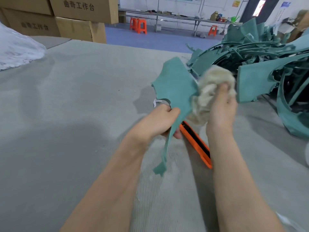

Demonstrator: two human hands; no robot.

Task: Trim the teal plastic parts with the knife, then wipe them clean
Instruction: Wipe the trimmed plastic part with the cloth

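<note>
My left hand [163, 121] grips a flat teal plastic part [175, 87] by its lower edge and holds it up above the grey work surface [75, 106]. A narrow tail of the part hangs down below my fist. My right hand [220, 109] is closed on a wad of cream cloth [210, 87], which presses against the right edge of the part. An orange and black utility knife [195, 144] lies on the surface between my forearms, untouched. The left index finger wears a grey mesh cover.
A big heap of teal plastic parts [260, 64] fills the right side. Cardboard boxes [66, 19] stand at the back left, next to white plastic wrap [15, 47]. Orange stools [138, 25] and a long bench sit beyond the table.
</note>
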